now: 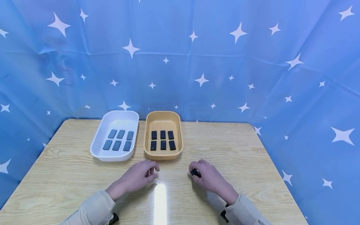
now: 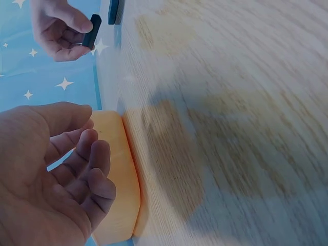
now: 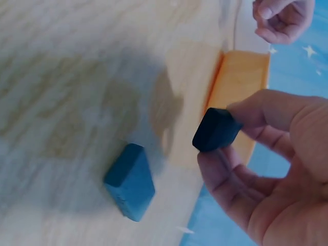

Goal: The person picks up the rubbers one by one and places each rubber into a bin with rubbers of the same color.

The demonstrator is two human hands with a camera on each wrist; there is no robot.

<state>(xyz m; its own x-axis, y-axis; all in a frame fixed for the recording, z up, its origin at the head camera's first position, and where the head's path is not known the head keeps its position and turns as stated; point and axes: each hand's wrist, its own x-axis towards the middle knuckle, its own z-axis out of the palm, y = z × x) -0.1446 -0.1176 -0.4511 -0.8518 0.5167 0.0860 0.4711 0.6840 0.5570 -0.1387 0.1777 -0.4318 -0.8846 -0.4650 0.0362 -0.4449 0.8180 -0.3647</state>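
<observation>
My right hand [image 1: 209,178] pinches a small black rectangular block [image 3: 215,129] between thumb and fingertips, above the table. Below it in the right wrist view, a second dark block [image 3: 130,183] lies on the wood; the hand hides it in the head view. My left hand [image 1: 138,175] hovers in front of the trays, fingers loosely bent, holding nothing. Just beyond both hands stands a tan tray [image 1: 163,116] with several black blocks [image 1: 163,145] in two rows. Left of it, a white tray [image 1: 119,114] contains several grey blocks [image 1: 116,145], also in two rows.
The wooden table [image 1: 225,143] carries both trays near its back edge, side by side. Behind it hangs a blue curtain [image 1: 174,72] with white stars, which also runs along the left and right sides. A bright reflection lies on the tabletop between the forearms.
</observation>
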